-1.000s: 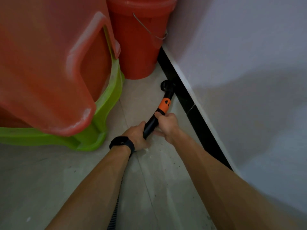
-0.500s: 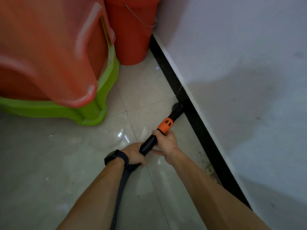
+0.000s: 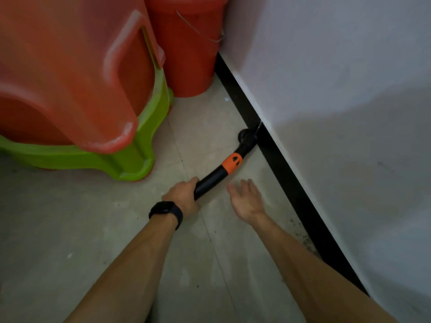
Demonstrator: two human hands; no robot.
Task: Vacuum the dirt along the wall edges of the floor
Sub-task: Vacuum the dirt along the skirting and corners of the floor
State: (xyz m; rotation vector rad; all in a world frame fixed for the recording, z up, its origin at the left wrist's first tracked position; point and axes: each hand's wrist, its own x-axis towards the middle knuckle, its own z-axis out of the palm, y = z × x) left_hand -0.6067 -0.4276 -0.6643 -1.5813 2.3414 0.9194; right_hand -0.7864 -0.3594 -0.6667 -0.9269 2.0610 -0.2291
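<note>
vacuum wand point(image 3: 211, 180) gripped by left hand point(image 3: 183, 194); right hand point(image 3: 247, 198) hovers beside it, fingers spread, holding nothing.

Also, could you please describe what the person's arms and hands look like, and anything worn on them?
The left forearm and right forearm are bare, with no sleeves in view. A black wristwatch on a dark band sits on the left wrist, just behind the left hand. The right hand and its wrist show no watch or band. Neither hand is gloved.

Dim, soft shadows on wall point(image 3: 338, 113), wide-angle edge distortion.
</note>
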